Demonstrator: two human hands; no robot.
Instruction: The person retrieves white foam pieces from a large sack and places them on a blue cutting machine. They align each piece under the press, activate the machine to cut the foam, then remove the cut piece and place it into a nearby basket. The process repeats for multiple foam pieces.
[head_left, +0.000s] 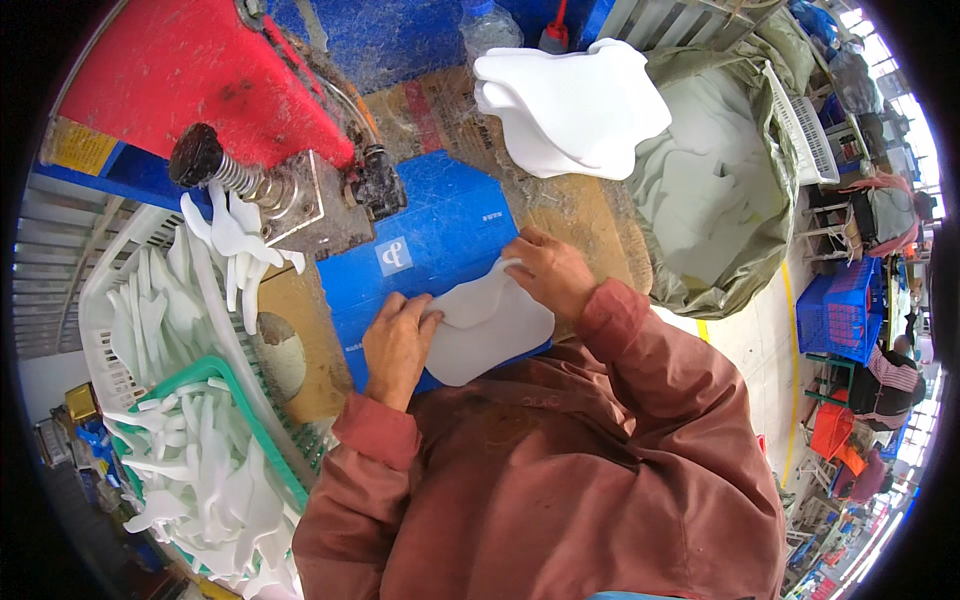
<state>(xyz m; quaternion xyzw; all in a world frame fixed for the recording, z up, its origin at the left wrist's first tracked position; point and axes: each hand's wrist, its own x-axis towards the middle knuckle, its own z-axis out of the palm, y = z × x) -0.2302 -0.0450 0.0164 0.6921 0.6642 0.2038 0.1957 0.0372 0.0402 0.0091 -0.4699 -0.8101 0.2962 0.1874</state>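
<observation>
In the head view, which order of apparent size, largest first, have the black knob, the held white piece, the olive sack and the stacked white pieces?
1. Olive sack
2. Stacked white pieces
3. Held white piece
4. Black knob

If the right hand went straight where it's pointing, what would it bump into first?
The right hand would probably pass over the blue sheet, then meet the black machine fitting first. Height is hard to judge here, so it might slip underneath instead.
</observation>
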